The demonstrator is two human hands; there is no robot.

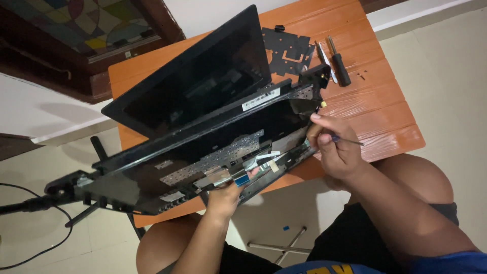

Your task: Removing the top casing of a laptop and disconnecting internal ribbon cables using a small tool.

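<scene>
Laptop (203, 132) lies open on orange table (375, 111).

An orange wooden table (385, 109) with grooved planks fills the middle of the view. On its far side lies a flat black perforated sheet (287, 50), and just beside that a black-handled screwdriver (338, 62) next to a slim white-tipped tool (323, 57). A few tiny screws (361, 76) rest near them. A black cable (38, 248) curls over the pale tiled floor (446, 76), and a stained-glass panel (86, 25) in a dark frame stands beyond the table.
</scene>
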